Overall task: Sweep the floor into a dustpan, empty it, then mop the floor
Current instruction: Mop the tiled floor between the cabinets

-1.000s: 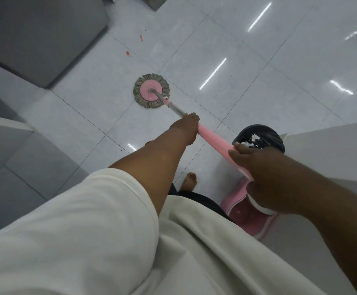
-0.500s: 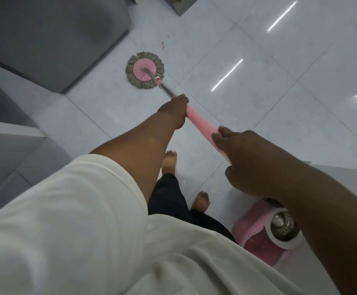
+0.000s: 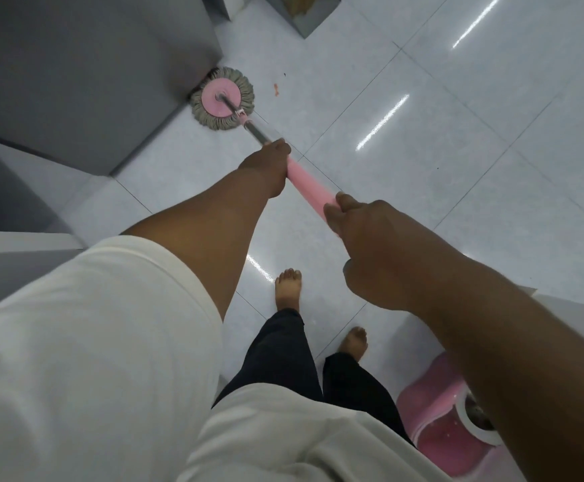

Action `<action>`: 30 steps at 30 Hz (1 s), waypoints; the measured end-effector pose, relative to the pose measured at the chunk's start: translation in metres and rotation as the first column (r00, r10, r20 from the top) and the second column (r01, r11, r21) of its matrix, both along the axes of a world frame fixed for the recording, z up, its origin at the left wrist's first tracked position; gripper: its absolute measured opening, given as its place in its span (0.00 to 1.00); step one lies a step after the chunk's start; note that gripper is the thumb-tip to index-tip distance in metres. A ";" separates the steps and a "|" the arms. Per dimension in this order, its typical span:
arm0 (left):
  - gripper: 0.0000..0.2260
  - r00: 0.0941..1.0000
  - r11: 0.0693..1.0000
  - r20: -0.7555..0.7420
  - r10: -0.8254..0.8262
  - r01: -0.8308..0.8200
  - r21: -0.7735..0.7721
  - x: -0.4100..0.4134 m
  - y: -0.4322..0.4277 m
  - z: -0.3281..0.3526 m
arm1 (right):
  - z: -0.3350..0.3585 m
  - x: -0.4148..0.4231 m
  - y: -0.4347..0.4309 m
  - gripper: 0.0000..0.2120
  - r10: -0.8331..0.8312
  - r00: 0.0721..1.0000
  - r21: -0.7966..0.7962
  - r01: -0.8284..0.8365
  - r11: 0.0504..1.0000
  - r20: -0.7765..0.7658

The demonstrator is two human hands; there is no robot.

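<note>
Head camera, looking down: the person's left hand (image 3: 266, 165) is wrapped around the long pink-sleeved mop handle (image 3: 309, 184) at the point where the pink sleeve gives way to bare metal shaft, fingers curled under it. The right hand (image 3: 370, 245), nearer the camera, grips the upper end of the same sleeve with thumb and fingers closed around it. The handle slants away from the body to the round mop head (image 3: 222, 98), a pink plastic disc ringed with grey string, which lies flat on the glossy white tiled floor (image 3: 457, 133) and touches the bottom corner of a grey cabinet (image 3: 85, 74). A small orange scrap (image 3: 276, 90) lies on the tile just right of the mop head. Below the arms, two bare feet (image 3: 287, 288) stand on the tiles beneath black trouser legs (image 3: 280, 353), and a loose white sleeve (image 3: 92, 342) fills the lower left. A pink plastic mop bucket (image 3: 440, 443) with a white-rimmed spinner sits on the floor at lower right, partly hidden behind the right forearm.
</note>
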State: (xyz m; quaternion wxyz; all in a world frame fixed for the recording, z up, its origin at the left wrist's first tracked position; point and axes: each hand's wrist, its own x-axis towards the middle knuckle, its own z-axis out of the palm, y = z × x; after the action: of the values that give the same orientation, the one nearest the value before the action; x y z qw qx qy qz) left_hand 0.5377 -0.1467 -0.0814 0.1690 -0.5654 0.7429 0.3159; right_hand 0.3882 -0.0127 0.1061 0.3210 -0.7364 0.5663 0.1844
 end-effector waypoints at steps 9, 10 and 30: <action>0.28 0.998 0.999 -0.054 0.020 -0.018 0.034 -0.062 0.090 0.020 | 0.034 -0.058 0.084 0.31 -0.027 1.000 0.030 0.027 0.999 -0.009; 0.28 0.998 0.999 -0.057 0.015 -0.013 0.039 -0.072 0.104 0.023 | 0.038 -0.066 0.097 0.31 -0.036 0.999 0.038 0.036 0.999 -0.011; 0.27 0.987 0.991 -0.132 -0.097 0.108 0.082 -0.167 0.200 0.050 | 0.071 -0.149 0.198 0.27 -0.162 0.985 0.042 0.165 0.985 -0.062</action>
State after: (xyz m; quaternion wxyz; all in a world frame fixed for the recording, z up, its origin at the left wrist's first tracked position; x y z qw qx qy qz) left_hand 0.3703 0.0535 -0.0314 0.1622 -0.4971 0.7655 0.3749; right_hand 0.2393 0.1850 0.1770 0.3354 -0.6740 0.6296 0.1920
